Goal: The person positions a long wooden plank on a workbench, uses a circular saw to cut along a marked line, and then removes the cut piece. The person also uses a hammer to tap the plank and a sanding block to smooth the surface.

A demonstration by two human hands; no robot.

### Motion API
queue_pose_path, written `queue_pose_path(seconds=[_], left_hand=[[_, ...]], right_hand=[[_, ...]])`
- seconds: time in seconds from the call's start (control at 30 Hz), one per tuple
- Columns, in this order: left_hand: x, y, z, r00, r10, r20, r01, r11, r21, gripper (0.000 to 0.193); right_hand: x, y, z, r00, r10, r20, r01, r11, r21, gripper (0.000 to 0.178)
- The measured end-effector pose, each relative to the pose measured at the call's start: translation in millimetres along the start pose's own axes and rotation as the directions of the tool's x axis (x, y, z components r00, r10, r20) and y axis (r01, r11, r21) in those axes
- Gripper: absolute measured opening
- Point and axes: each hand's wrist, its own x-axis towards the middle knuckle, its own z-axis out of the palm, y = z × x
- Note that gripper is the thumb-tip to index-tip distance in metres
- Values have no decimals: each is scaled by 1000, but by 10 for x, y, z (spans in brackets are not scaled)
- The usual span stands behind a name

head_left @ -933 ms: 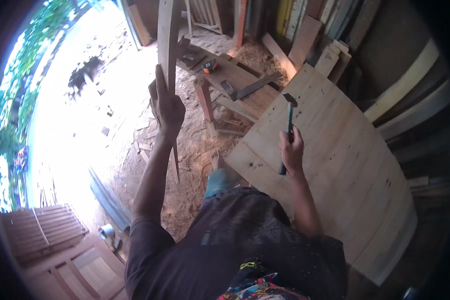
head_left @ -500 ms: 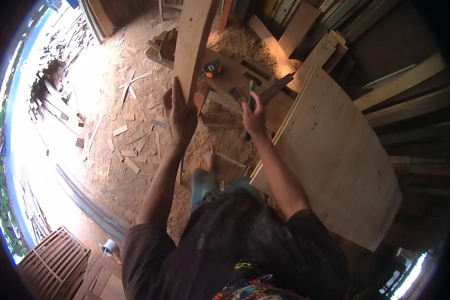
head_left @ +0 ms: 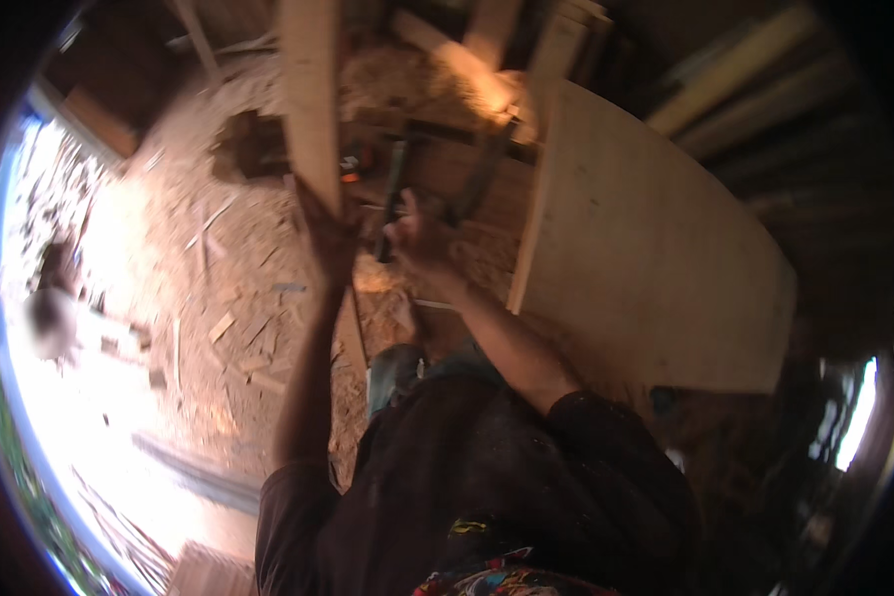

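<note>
My left hand (head_left: 333, 238) is wrapped round a long pale wooden board (head_left: 311, 99), which stands up steeply and runs out past the top of the picture. The board's lower part continues below the hand beside my leg. Just to its right, my right hand (head_left: 419, 236) is closed on a long, dark, bar-like tool (head_left: 393, 184); blur hides its exact kind. The tool is roughly upright, close to the board; I cannot tell whether they touch. Behind the hands, a black and orange tape measure (head_left: 352, 167) lies on a brown wooden workbench (head_left: 482, 184).
A large plywood sheet (head_left: 656, 248) leans close on my right, with stacked timber (head_left: 745, 79) beyond it. Wood offcuts (head_left: 223, 326) and sawdust litter the ground at left. My bare foot (head_left: 405, 313) is below the bench. Bright daylight enters from the far left.
The view has turned and blurred. My right hand has come leftward, nearer the board, with the dark tool. My left hand keeps its hold on the board, which now appears farther left.
</note>
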Motion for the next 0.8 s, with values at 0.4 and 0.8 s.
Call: queue_pose_path(seconds=[0.4,0.8], left_hand=[[633,-217,573,980,-188,58,169,956,240,118],[445,-403,559,998,-56,20,51,983,179,119]], right_hand=[[-2592,539,-1318,876,435,209,-465,877,125,32],[-3837,1647,-1707,759,650,-46,-638,756,149,39]])
